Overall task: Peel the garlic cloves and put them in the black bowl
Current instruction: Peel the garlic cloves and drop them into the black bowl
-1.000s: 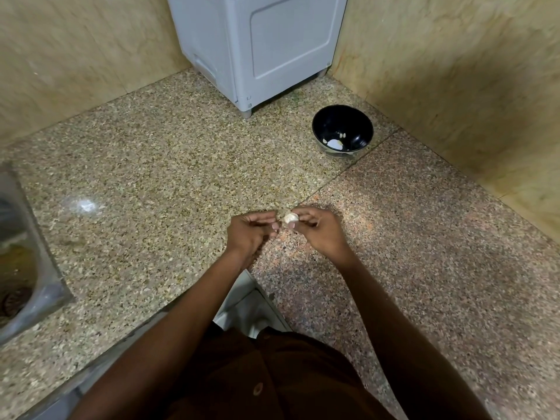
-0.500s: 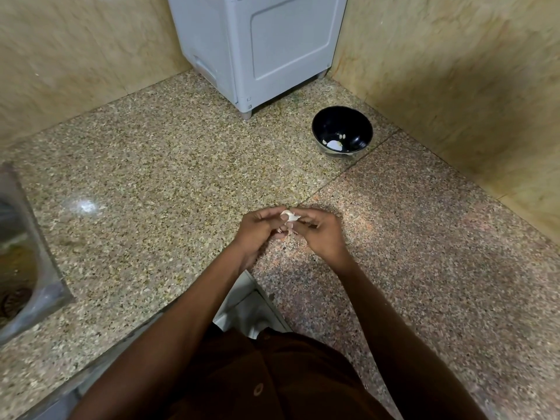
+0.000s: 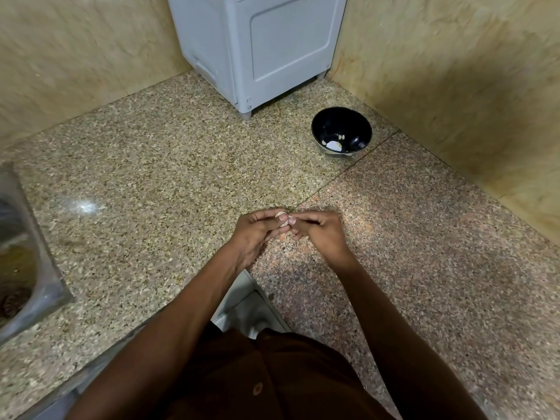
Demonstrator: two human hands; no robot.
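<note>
Both hands, left hand (image 3: 253, 233) and right hand (image 3: 321, 234), fingertips pinching what looks like a garlic clove (image 3: 280, 214) between them; squeeze wrong and it pops out, far short of the black bowl (image 3: 341, 132)

Single head-worn wide-angle view, looking forward and steeply down, close above the granite surface (image 3: 151, 183), wearer's forearms entering from the bottom edge, walled corner at the top of frame

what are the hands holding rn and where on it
A garlic clove, pinched between the fingertips of the left hand and the right hand; mostly hidden, so which part is gripped cannot be told.
</note>
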